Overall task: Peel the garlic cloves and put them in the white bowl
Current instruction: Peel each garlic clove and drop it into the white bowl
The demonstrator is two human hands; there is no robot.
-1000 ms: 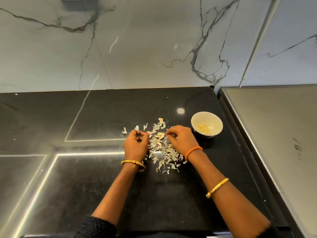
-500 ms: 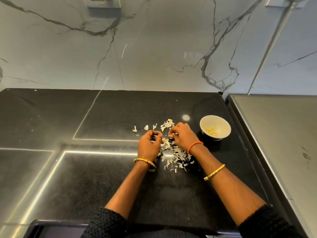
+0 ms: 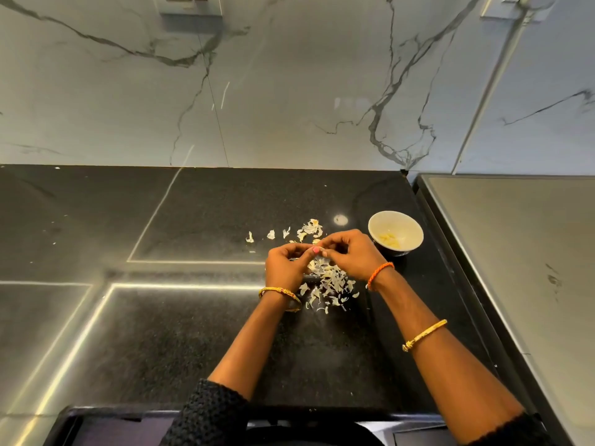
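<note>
My left hand and my right hand meet fingertip to fingertip above a pile of papery garlic skins on the black counter. Together they pinch a small garlic clove; it is mostly hidden by the fingers. The white bowl stands just right of my right hand, with several peeled pale cloves lying in its bottom. More loose skins lie scattered just beyond the hands.
The black stone counter stretches left and toward me. A grey raised surface borders the counter on the right, close behind the bowl. A marble wall rises behind, with a socket plate at the top.
Both hands have lifted off the skin pile and come together, fingertips now touching around a clove. The camera view has tilted up, showing more wall.
</note>
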